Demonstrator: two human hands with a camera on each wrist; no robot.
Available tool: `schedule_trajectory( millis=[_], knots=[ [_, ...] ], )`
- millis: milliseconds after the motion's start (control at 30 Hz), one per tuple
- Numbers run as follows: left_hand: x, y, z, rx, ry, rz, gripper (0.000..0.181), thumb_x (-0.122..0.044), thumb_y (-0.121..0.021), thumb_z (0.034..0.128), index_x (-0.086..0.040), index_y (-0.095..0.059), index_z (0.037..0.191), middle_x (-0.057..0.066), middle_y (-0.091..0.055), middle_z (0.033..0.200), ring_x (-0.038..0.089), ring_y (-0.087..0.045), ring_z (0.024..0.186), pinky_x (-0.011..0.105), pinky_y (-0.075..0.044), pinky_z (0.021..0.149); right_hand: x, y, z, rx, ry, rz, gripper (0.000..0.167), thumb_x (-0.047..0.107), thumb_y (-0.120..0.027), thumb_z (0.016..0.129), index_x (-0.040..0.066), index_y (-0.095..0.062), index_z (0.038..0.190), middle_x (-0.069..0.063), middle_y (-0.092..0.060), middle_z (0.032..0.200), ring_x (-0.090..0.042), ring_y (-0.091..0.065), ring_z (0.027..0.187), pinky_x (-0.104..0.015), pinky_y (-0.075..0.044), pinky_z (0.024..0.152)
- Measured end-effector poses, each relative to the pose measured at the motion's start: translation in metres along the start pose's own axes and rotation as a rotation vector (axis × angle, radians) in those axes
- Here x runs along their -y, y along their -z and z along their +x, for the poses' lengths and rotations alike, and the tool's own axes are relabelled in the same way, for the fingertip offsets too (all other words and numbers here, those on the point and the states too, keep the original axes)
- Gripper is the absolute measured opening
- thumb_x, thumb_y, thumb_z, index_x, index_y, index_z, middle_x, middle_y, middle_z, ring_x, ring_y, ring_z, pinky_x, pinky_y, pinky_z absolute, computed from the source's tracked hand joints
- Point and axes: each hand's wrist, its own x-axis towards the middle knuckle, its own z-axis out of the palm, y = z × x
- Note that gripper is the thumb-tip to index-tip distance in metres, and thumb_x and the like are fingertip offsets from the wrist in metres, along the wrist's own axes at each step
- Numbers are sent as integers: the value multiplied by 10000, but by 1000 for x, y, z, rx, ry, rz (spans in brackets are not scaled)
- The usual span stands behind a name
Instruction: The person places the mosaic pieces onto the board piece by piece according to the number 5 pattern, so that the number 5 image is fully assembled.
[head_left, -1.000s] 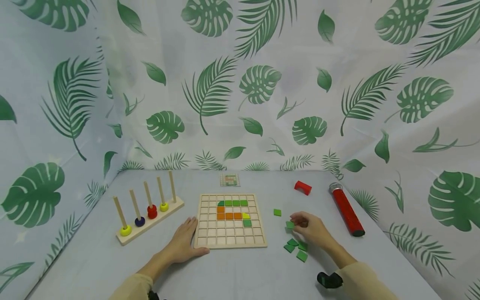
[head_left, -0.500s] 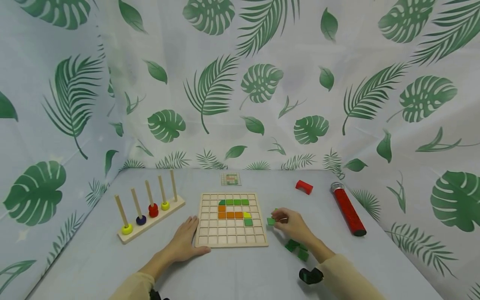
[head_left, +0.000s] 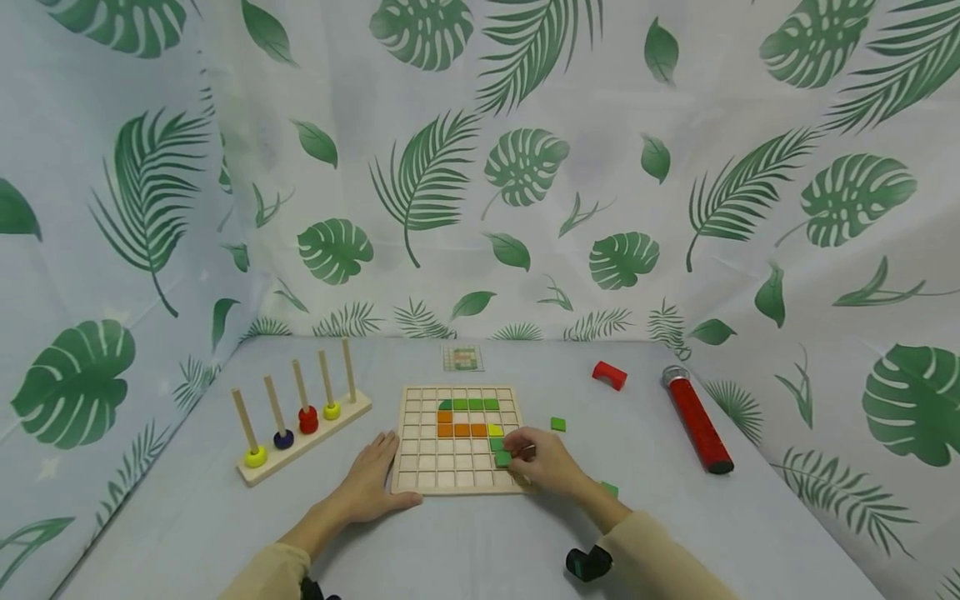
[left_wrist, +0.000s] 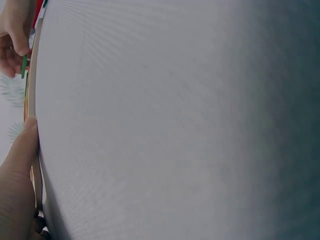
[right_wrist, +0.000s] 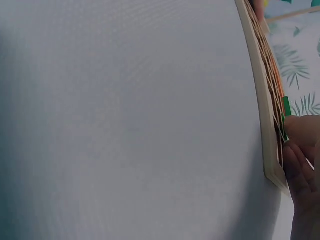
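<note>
A wooden grid board [head_left: 442, 483] lies mid-table with orange, green and yellow pieces in its upper and middle cells. My right hand [head_left: 551, 467] is over the board's right side, pinching a green square tile [head_left: 502, 459] just below another green tile set in the grid. In the right wrist view the fingertips of the right hand [right_wrist: 302, 145] hold the green tile [right_wrist: 286, 106] at the board's edge. My left hand [head_left: 369, 483] rests at the board's left edge, fingers straight and thumb along the near corner.
Left stands a peg rack [head_left: 300, 446] with colored rings. A small pattern card [head_left: 463, 358] lies behind the board. To the right are a loose green tile [head_left: 558, 424], a red arch block [head_left: 610, 375] and a red microphone [head_left: 697, 421]. Another green tile [head_left: 610, 489] shows beside the right forearm.
My right hand has moved left from the loose tiles to the board, carrying the green tile. The left hand stays against the board.
</note>
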Motion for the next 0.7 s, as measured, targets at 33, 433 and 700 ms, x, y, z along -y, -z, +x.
schedule_trajectory(
  millis=[33,433,700],
  knots=[
    [0,0,0,-1,0,0,1065,-565,-718,743,84,-250,1446,248,-235,1503,383,-141,1402,502,-121,1134,0,-2,0,1,0,-7,258,-28,-693,801,24,-638,1048,-34,-648,944,-142,-606,834,-248,-538,737],
    [-1,0,-1,0,-5,10,1060,-558,-721,744,83,-251,1446,249,-239,1501,383,-145,1400,498,-125,1135,-1,-10,-2,-29,32,-33,256,-37,-686,793,21,-641,1039,-36,-648,940,-115,-584,800,-244,-531,697],
    [-1,1,-1,-1,-8,7,1062,-562,-718,745,86,-251,1444,253,-237,1500,389,-146,1398,508,-129,1131,0,-1,-1,-57,-18,-5,245,-8,-679,827,44,-634,1063,-36,-646,953,-130,-597,841,-266,-536,742]
  ],
)
